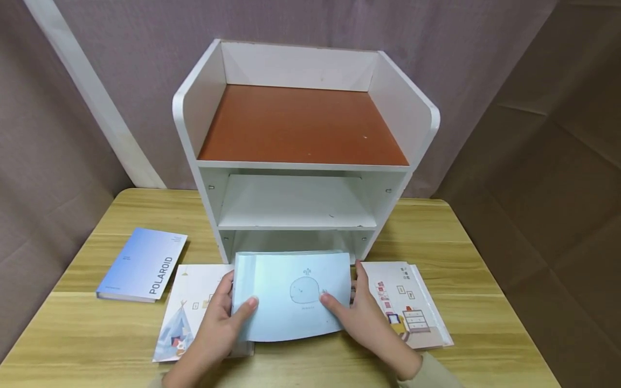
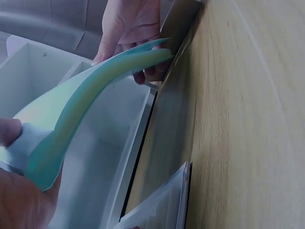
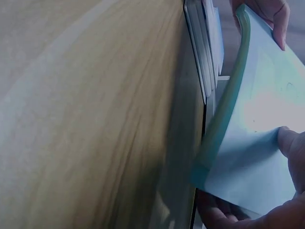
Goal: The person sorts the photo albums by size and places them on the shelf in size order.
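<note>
A pale blue soft-cover notebook [image 1: 276, 302] with a small whale drawing on its cover is held in both hands in front of the shelf. My left hand [image 1: 220, 318] grips its left edge, thumb on the cover and fingers behind. At the opposite edge my right hand [image 1: 361, 315] grips it the same way, thumb near the whale's tail. The notebook [image 2: 90, 93] bends in a curve in the left wrist view, raised above the table. In the right wrist view its page edges [image 3: 221, 119] show along the near side.
A white shelf unit [image 1: 296, 167] with a reddish-brown top board stands at the back of the wooden table [image 1: 63, 323]. Illustrated books lie left [image 1: 194, 291] and right [image 1: 422, 323] of the hands. A blue book marked POLAROID [image 1: 140, 264] lies farther left.
</note>
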`<state>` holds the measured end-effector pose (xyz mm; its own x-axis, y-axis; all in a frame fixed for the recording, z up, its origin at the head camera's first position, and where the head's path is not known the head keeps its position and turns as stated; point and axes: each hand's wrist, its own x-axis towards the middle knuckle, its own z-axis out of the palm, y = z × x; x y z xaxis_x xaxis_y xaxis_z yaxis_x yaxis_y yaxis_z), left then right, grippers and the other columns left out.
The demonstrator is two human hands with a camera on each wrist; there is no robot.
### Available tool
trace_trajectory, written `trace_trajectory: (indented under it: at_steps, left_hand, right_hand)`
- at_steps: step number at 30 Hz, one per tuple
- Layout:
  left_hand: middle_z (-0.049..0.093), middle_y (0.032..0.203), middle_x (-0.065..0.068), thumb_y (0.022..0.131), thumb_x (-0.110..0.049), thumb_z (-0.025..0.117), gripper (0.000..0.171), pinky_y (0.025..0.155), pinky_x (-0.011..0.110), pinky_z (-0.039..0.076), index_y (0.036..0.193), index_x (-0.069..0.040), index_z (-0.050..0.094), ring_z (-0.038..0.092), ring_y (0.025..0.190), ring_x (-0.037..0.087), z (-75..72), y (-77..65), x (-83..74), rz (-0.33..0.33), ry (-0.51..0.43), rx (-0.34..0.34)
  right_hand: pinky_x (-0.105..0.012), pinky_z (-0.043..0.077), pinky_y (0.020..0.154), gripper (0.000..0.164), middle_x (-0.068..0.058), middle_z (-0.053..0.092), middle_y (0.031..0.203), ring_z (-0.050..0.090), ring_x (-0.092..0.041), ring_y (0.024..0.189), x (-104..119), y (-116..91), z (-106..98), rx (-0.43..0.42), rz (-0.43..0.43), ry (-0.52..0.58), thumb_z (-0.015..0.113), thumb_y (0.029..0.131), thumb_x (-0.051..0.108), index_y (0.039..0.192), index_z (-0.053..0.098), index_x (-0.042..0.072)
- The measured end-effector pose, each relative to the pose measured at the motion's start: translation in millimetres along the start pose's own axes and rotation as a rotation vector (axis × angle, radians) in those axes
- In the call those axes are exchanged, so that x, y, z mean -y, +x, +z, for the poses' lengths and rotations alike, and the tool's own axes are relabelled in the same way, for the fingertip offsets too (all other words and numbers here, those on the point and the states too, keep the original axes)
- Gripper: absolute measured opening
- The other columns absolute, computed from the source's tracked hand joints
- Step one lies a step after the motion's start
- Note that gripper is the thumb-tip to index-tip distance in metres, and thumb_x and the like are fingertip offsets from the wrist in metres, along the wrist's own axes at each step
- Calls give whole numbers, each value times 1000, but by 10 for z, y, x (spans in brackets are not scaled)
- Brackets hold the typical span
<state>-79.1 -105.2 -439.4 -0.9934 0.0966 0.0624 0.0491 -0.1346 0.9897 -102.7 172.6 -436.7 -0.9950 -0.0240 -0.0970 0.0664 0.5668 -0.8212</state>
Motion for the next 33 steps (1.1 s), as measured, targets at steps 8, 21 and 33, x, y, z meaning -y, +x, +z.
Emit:
trace_trajectory:
  at_steps: [8,21,33]
  left_hand:
    - [59,124,17,96,-4,58,52,73,43,58,141,-20,37,66,98,30,-33,-17,-50,63,6,-16]
    - [56,127,15,96,-3,56,52,75,44,58,140,-22,37,65,101,30,-47,3,-110,65,-1,-55]
    - [55,128,11,97,-8,57,58,77,39,58,147,-24,32,62,106,28,-28,113,-225,225,100,-44]
  right_hand:
    - [-29,53,72,76,-8,59,102,58,-18,87,-5,-15,19,-14,-20,135,74,84,42,140,38,7]
    - [-36,57,79,46,-16,60,119,66,-26,100,-18,-59,50,39,-189,515,66,93,14,129,39,8]
    - [-35,56,82,44,-12,57,120,61,-25,106,73,-35,38,-149,-474,451,59,96,7,131,33,3]
